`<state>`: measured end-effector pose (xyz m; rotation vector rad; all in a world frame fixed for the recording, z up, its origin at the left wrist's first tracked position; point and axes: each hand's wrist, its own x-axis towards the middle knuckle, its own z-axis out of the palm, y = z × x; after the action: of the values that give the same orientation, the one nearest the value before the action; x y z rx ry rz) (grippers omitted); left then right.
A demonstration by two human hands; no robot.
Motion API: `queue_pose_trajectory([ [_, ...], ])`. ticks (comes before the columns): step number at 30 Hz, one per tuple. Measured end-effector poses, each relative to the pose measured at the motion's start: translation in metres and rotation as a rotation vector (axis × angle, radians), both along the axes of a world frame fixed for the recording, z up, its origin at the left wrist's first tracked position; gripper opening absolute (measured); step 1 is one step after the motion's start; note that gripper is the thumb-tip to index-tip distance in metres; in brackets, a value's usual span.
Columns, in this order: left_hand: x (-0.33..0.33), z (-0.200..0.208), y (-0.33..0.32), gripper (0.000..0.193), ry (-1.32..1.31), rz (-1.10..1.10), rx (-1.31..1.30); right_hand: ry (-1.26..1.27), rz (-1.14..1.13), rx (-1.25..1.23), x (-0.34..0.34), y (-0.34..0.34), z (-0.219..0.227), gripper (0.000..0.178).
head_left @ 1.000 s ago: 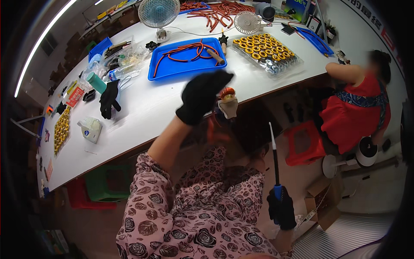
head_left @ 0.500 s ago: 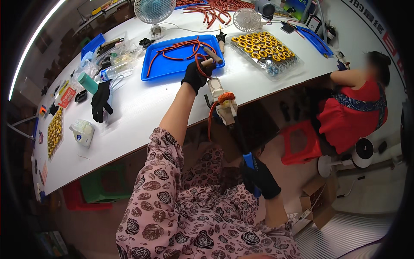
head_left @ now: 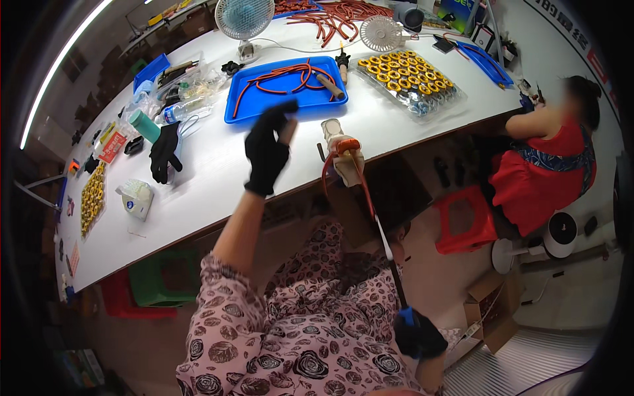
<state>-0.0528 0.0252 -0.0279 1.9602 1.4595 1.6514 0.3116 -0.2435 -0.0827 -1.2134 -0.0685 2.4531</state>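
At the table's near edge a pale clamp-like holder point(head_left: 346, 168) carries an orange-wound ring point(head_left: 346, 146). Red-brown wire point(head_left: 365, 188) runs from the ring, one loop hanging on its left and a stretch drawn down toward me. My right hand point(head_left: 421, 335), black-gloved, is closed round the blue handle of a long hook-like tool point(head_left: 399, 285) with a dark shaft. The shaft's pale end lines up with the wire; how they join is too small to tell. My left hand point(head_left: 267, 148), also gloved and slightly blurred, is raised left of the holder, fingers stretched out and holding nothing.
Beyond the holder lies a blue tray point(head_left: 285, 86) with cut wires and a wooden-looking rod point(head_left: 329, 86). Yellow rings fill a clear pack point(head_left: 409, 76). A loose black glove point(head_left: 165, 153) and tissue pack point(head_left: 135, 199) lie left. A person in red point(head_left: 545, 165) sits at right by a red stool point(head_left: 464, 219).
My left hand has let go of the wire and moved left, away from the holder. My right hand has pulled the tool down and right, and wire now stretches from the ring toward it.
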Motion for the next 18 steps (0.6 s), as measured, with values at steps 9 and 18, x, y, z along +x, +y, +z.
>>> queue_pose_trajectory([
  [9,0.076,-0.041,-0.059,0.043,0.605,-0.308,0.204,-0.200,0.018,0.329,0.032,-0.030,0.025,0.022],
  [18,0.024,0.016,0.027,0.025,-0.435,-0.257,0.352,-0.620,-0.218,0.665,-0.046,0.052,0.029,0.014],
])
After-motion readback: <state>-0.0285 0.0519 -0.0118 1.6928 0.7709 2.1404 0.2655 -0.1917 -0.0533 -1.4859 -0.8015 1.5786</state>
